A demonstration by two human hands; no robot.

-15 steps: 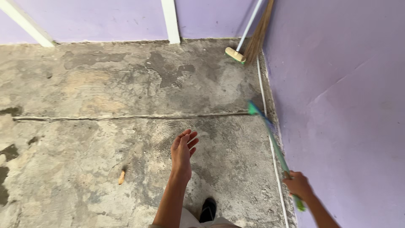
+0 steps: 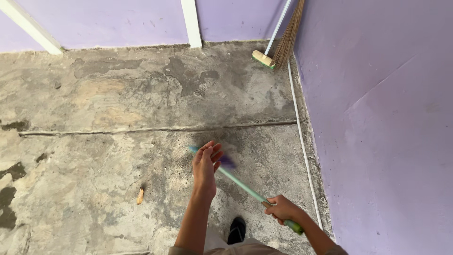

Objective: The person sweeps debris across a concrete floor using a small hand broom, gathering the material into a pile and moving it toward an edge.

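1. Nearest the camera, a dark shoe (image 2: 234, 230) shows at the bottom edge, standing on the rough concrete floor (image 2: 118, 156). Light trouser cloth sits just above the frame edge.
2. The right hand (image 2: 282, 209) is closed fully around the lower part of a green stick (image 2: 245, 187), fingers wrapped, no gap visible. The stick's butt end pokes out below the fist, toward the purple side wall (image 2: 387, 118).
3. The stick runs up and to the left from that fist toward the left hand (image 2: 205, 165). Its far end is motion-blurred, with a purple smear beside the fingers; what sits at the tip cannot be told.
4. The left hand is open, fingers loosely together and extended, palm turned toward the stick. It lies at or just in front of the upper shaft; whether it touches cannot be told, and it has closed on nothing.
5. Judgement on handling: a long shaft held by one fist at its low end swings loosely. A second grip higher up the shaft, hands well apart, would steady it. The fist should stay firm, and the tip should stay clear of the side wall.
6. A small tan scrap (image 2: 140, 195) lies on the floor left of the left forearm, apart from both hands.
7. Farther off, a crack (image 2: 141, 129) crosses the floor from side to side.
8. In the far corner, a white-handled scrub brush (image 2: 263, 58) and a straw broom (image 2: 288, 38) lean against the wall, well apart from the hands.
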